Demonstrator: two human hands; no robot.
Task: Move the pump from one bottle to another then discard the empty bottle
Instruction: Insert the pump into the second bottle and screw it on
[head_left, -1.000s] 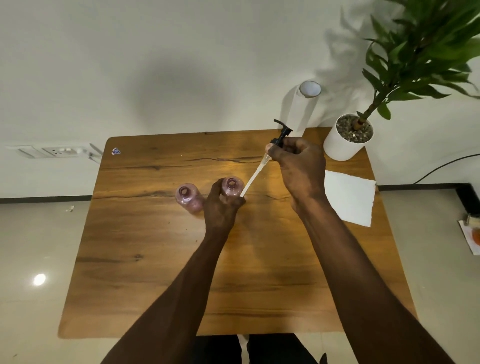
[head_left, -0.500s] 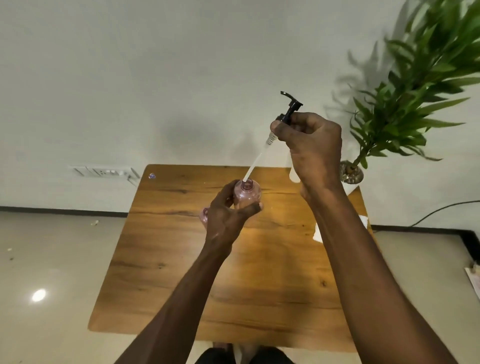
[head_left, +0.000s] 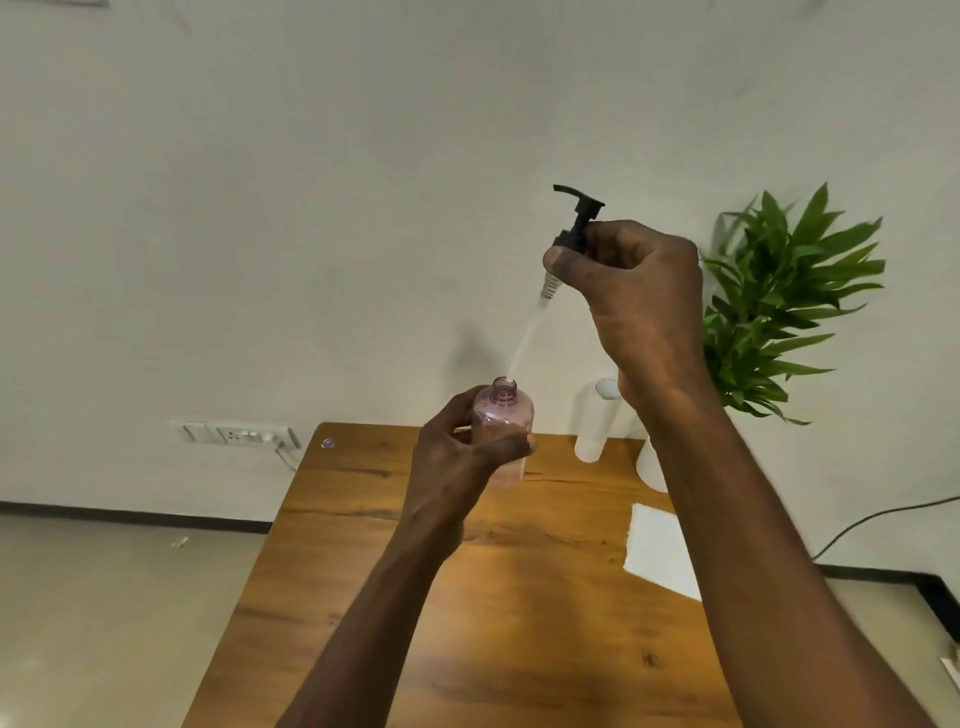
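My left hand (head_left: 460, 457) grips a clear pink bottle (head_left: 503, 415) and holds it upright above the wooden table (head_left: 467, 623). The bottle's neck is open. High to its right, my right hand (head_left: 634, 291) pinches the black pump (head_left: 579, 218) by its collar. The pump's pale dip tube (head_left: 525, 340) slants down to the left, and its tip sits at the bottle's mouth. The second pink bottle is hidden behind my left hand and arm.
A white cylinder (head_left: 595, 421) stands at the table's far edge beside a white plant pot (head_left: 652, 467) with a green plant (head_left: 779, 312). A white paper sheet (head_left: 657, 551) lies on the table's right side. A wall socket strip (head_left: 236, 434) is at the left.
Both hands have risen above the table. The pump and the held bottle came up with them, the tube tip staying at the bottle's mouth. The view has tilted up toward the wall.
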